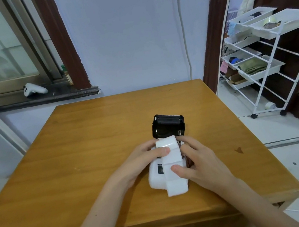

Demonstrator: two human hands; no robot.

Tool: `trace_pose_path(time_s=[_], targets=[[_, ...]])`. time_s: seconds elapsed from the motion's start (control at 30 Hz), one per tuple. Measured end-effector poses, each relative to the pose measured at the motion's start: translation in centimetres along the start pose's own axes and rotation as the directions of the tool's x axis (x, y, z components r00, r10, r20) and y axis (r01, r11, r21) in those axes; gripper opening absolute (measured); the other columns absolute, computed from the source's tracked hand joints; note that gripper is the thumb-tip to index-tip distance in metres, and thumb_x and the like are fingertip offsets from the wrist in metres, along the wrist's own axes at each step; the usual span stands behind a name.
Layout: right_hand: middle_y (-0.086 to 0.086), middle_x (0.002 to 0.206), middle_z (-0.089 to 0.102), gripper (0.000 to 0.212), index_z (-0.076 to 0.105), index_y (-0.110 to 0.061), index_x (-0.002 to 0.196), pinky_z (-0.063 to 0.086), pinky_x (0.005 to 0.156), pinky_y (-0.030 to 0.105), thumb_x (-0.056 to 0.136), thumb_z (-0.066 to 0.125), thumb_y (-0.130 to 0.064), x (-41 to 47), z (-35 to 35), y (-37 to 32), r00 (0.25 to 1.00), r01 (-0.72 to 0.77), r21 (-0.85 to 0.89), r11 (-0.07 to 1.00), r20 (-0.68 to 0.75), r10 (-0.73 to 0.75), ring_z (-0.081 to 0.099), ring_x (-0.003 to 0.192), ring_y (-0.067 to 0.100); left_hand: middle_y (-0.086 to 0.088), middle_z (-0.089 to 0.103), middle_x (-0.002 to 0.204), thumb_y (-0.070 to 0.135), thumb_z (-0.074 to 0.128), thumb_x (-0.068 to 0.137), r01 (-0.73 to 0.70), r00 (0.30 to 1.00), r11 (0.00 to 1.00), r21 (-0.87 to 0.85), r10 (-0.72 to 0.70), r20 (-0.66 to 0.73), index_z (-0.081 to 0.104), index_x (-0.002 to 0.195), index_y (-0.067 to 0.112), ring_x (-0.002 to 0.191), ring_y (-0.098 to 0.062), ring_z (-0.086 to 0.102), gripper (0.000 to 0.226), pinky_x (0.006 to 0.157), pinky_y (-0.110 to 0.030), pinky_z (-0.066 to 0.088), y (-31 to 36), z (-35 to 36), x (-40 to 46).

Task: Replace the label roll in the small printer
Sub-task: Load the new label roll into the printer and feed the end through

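A small white printer (156, 178) lies on the wooden table (90, 143), its black lid (167, 125) flipped open and standing up at the far end. A white label roll (167, 143) sits at the open compartment, and a loose strip of labels (176, 180) runs from it down over the printer's front. My left hand (143, 162) grips the roll from the left, thumb on top. My right hand (195, 163) is on the printer's right side, thumb pressing the strip. The inside of the compartment is hidden by the roll and fingers.
A white wire cart (265, 52) with trays stands on the floor to the right of the table. A white game controller (33, 89) lies on the window sill at the back left. The table's front edge is close to my arms.
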State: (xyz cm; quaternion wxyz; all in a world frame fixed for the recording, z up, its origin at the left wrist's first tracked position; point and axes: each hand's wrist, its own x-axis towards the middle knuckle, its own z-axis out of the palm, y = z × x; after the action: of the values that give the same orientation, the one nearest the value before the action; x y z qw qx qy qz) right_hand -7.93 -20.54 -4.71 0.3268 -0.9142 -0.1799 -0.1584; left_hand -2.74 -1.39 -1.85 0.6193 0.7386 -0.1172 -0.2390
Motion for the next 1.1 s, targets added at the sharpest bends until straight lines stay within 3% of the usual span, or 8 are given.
trace_pose_path(time_s=[0.3,0.4,0.53,0.67,0.77,0.83,0.93,1.1], targets=[[-0.008,0.139,0.045,0.029,0.044,-0.032,0.078,0.049,0.076,0.034,0.082,0.046,-0.061,0.0,0.0,0.5,1.000,-0.014,0.064,0.998,0.023,0.013,0.058,0.099,0.011,0.013,0.062,0.103,0.032,0.077,0.083,-0.021,0.989,0.952,0.305,-0.025,0.146,0.075,0.075,0.044,0.086,0.004,0.063,0.014,0.076,-0.014,0.046,1.1,-1.8,0.3],[-0.008,0.138,0.046,0.042,0.047,-0.029,0.077,0.051,0.078,0.039,0.084,0.038,-0.069,0.0,0.1,0.7,1.000,-0.022,0.064,0.998,0.018,0.021,0.061,0.098,0.015,0.007,0.054,0.100,0.041,0.076,0.080,-0.033,0.977,0.891,0.453,-0.066,0.202,0.071,0.071,0.040,0.084,-0.003,0.056,0.011,0.075,-0.019,0.042,1.6,-2.3,1.3],[-0.010,0.139,0.044,0.066,0.057,-0.020,0.085,0.051,0.078,0.040,0.081,0.027,-0.079,0.0,0.0,0.8,0.999,-0.045,0.071,0.996,0.021,0.044,0.063,0.094,0.022,0.000,0.054,0.116,0.031,0.073,0.090,-0.002,0.968,0.851,0.525,-0.131,0.216,0.077,0.096,0.022,0.097,-0.010,0.056,0.011,0.083,-0.022,0.045,1.7,-2.6,2.2],[-0.009,0.136,0.047,0.063,0.057,-0.021,0.088,0.051,0.077,0.042,0.082,0.030,-0.077,-0.1,0.2,0.9,0.998,-0.058,0.083,0.995,0.011,0.057,0.063,0.096,0.024,0.006,0.055,0.104,0.041,0.072,0.084,-0.011,0.951,0.825,0.565,-0.166,0.261,0.073,0.095,0.035,0.093,-0.007,0.056,0.013,0.081,-0.022,0.044,2.3,-2.5,2.2],[-0.008,0.132,0.049,0.058,0.058,-0.020,0.092,0.050,0.076,0.042,0.083,0.035,-0.073,-0.2,0.2,1.0,0.998,-0.057,0.093,0.994,0.016,0.056,0.063,0.096,0.021,0.014,0.057,0.100,0.024,0.063,0.098,0.009,0.928,0.818,0.575,-0.220,0.299,0.062,0.128,0.018,0.080,0.015,0.059,0.031,0.073,-0.006,0.044,3.2,-2.5,1.8],[-0.009,0.134,0.048,0.054,0.059,-0.021,0.096,0.050,0.076,0.039,0.083,0.038,-0.070,-0.2,0.2,1.0,0.998,-0.065,0.082,0.995,0.026,0.063,0.064,0.086,0.017,0.018,0.057,0.111,0.028,0.058,0.101,0.013,0.927,0.804,0.595,-0.232,0.294,0.055,0.139,0.021,0.093,0.014,0.057,0.039,0.076,-0.004,0.043,3.4,-2.8,1.5],[-0.012,0.134,0.048,0.049,0.060,-0.022,0.101,0.050,0.073,0.032,0.083,0.042,-0.064,-0.2,0.1,0.8,0.997,-0.073,0.061,0.995,0.020,0.072,0.059,0.073,0.010,0.018,0.063,0.126,0.043,0.052,0.100,0.043,0.948,0.859,0.511,-0.196,0.250,0.061,0.133,0.033,0.112,0.003,0.057,0.036,0.088,-0.016,0.042,3.0,-2.9,0.9],[-0.019,0.130,0.043,0.052,0.059,-0.023,0.110,0.046,0.070,0.019,0.082,0.038,-0.062,-0.2,0.0,0.4,0.995,-0.092,0.018,0.996,0.034,0.091,0.054,0.076,-0.002,0.017,0.064,0.119,0.042,0.062,0.096,0.012,0.988,0.897,0.442,-0.079,0.133,0.067,0.127,0.037,0.107,-0.003,0.059,0.031,0.089,-0.020,0.044,1.5,-2.3,0.7]])
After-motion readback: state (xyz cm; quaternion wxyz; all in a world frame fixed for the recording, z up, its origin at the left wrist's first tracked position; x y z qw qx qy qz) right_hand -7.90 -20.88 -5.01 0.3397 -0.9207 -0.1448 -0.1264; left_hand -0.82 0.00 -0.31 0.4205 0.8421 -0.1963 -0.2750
